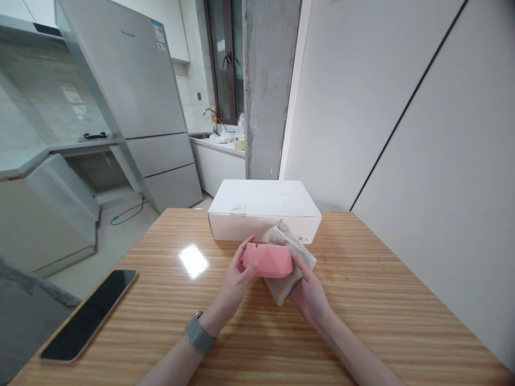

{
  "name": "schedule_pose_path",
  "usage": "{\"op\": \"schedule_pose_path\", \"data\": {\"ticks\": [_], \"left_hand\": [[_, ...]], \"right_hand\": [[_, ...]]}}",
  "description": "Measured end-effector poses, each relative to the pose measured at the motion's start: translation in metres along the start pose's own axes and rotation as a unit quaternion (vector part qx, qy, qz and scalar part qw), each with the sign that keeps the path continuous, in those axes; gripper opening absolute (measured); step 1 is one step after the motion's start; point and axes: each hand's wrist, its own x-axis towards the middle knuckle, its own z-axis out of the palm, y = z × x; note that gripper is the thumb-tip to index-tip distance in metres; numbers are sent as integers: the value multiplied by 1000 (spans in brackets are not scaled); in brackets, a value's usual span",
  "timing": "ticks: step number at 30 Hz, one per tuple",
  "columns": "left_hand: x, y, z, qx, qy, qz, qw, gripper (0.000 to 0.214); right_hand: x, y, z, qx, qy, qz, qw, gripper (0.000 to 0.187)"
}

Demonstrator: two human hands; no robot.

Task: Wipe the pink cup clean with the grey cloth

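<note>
Tilted above the table is a pink ashtray (269, 261) with faceted sides and a small notch in its upper rim. My left hand (240, 268) grips its left end, thumb on the near face and fingers behind. A folded light grey cloth (281, 287) lies behind and under the ashtray's right side. My right hand (309, 289) holds this cloth against the ashtray, its thumb on top of the fabric; the other fingers are mostly hidden under the cloth. The inside of the ashtray faces away from view.
A closed white box (263, 199) stands at the far edge of the wooden table (362, 300), just beyond my hands. A black-screened phone (92, 315) lies at the left edge. Behind are a fridge (129, 80), a sink counter and a white wall on the right.
</note>
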Motion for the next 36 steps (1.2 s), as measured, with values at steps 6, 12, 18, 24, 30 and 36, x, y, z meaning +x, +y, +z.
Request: {"op": "schedule_pose_path", "data": {"ticks": [6, 12, 18, 24, 30, 36], "left_hand": [[1, -3, 6, -41, 20, -34, 998, 70], [4, -4, 1, -88, 2, -88, 992, 76], [1, 2, -5, -31, -25, -66, 997, 69], [0, -2, -4, -27, -9, -59, 998, 71], [0, -1, -2, -56, -33, -66, 996, 73], [0, -3, -1, 35, 48, -5, 998, 68]], "right_hand": [[3, 1, -2, 8, 11, 14, 1000, 42], [6, -1, -4, 22, 24, 22, 999, 39], [6, -3, -4, 27, 29, 27, 999, 34], [3, -3, -2, 19, -13, 37, 999, 36], [2, -2, -3, -9, -30, 15, 999, 39], [5, 7, -13, -53, -14, -22, 998, 45]]}}
